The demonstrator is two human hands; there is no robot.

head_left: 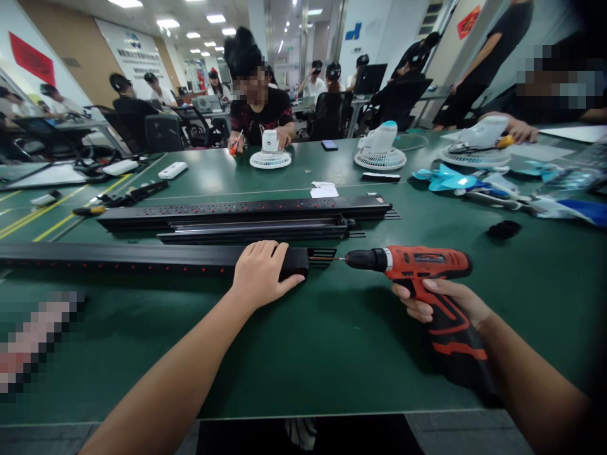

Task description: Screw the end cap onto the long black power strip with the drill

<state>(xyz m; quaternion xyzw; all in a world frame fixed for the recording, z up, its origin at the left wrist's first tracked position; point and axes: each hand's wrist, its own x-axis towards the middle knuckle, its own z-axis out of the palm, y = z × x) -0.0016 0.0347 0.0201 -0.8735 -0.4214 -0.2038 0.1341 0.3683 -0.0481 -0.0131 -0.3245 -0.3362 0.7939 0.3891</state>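
Observation:
A long black power strip (pixel 142 259) lies across the green table (pixel 303 354) in front of me. My left hand (pixel 260 273) rests on top of its right end, fingers together and curled over the housing, pressing it down. My right hand (pixel 441 306) is wrapped round the grip of a red and black cordless drill (pixel 417 265). The drill lies level, and its bit points left at the strip's end face, where thin metal prongs stick out.
Two more black power strips (pixel 246 212) lie just beyond. Small white desk fans (pixel 270 155) (pixel 380 148), blue fan blades (pixel 446 180), a black round part (pixel 504 229), a screwdriver (pixel 90 210) and paper scraps (pixel 324 189) lie further back. A person sits opposite; another person's hand (pixel 516 129) is at the far right.

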